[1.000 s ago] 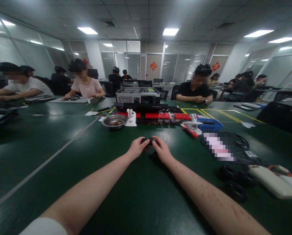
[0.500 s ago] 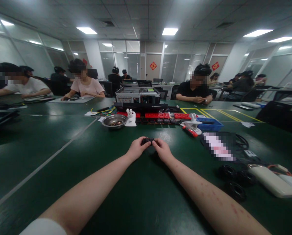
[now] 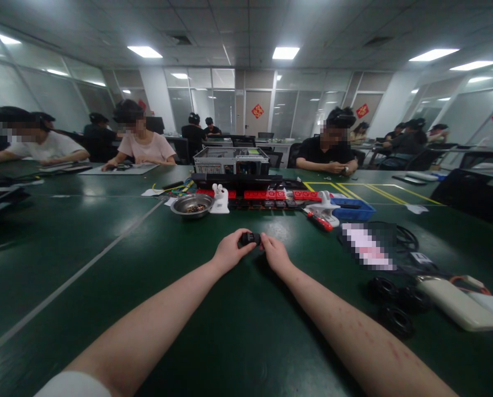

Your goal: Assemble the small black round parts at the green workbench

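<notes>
Above the green table (image 3: 159, 342), a small black cylindrical part (image 3: 250, 239) lies between my two hands; its exact kind is too small to make out. My left hand (image 3: 231, 248) is closed around the part's left end, thumb along the near side. At its right end my right hand (image 3: 275, 253) has thumb and fingertips pinched together against it. Fingers hide both ends of the part. Beyond my hands are a steel bowl (image 3: 192, 205) with small metal pieces in it and a red-handled screwdriver (image 3: 320, 221).
Behind the bowl stand a white rabbit-eared holder (image 3: 219, 199), red-and-black strips (image 3: 264, 195) and an open computer case (image 3: 231, 161). To the right are a blue tray (image 3: 354, 209), black rings (image 3: 395, 320) and a beige box (image 3: 457, 302). Co-workers sit across the table.
My right fingertips have shifted slightly right along the black part, and more of it shows. My left hand keeps its grip in nearly the same place.
</notes>
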### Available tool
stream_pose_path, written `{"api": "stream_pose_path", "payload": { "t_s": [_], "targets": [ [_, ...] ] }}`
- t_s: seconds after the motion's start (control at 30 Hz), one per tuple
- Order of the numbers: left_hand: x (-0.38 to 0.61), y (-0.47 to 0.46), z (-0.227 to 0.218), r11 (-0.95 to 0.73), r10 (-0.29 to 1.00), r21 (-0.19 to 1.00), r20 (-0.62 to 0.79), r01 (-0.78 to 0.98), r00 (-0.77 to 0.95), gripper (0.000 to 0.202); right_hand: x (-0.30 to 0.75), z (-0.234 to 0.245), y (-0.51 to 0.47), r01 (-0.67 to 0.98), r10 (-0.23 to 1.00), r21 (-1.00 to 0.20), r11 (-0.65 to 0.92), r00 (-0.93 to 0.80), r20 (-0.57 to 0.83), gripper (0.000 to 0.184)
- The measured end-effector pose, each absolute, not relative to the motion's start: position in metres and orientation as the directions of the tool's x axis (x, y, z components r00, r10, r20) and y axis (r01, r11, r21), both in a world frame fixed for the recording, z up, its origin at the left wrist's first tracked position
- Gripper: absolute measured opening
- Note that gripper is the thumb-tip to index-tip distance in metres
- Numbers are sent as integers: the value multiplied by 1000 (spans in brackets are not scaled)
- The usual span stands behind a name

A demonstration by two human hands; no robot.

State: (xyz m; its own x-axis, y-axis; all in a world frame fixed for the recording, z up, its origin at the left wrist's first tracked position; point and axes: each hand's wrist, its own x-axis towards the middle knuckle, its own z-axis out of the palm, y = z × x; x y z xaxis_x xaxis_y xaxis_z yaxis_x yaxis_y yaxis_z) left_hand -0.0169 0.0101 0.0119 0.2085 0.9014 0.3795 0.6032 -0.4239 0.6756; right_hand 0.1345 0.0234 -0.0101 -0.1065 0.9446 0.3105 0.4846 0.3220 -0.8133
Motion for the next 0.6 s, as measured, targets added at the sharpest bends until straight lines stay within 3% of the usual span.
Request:
{"api": "stream_pose_path", "payload": {
  "t_s": [0.23,0.37,0.47,0.6],
  "targets": [
    [-18,16,5,-397,917,761,355,512,183,37,134,-10,23,512,940,-790,339,-145,309,40],
    [-18,24,-1,-268,956,919,214,291,203,39,133,-9,22,479,897,-759,441,-194,398,25],
    [-17,28,-4,-168,965,974,131,150,225,39,133,-10,21,472,854,-714,517,-226,468,27],
    [-18,28,-3,-237,963,947,198,219,185,38,133,-9,18,464,849,-713,525,-226,478,29]
  ]
}}
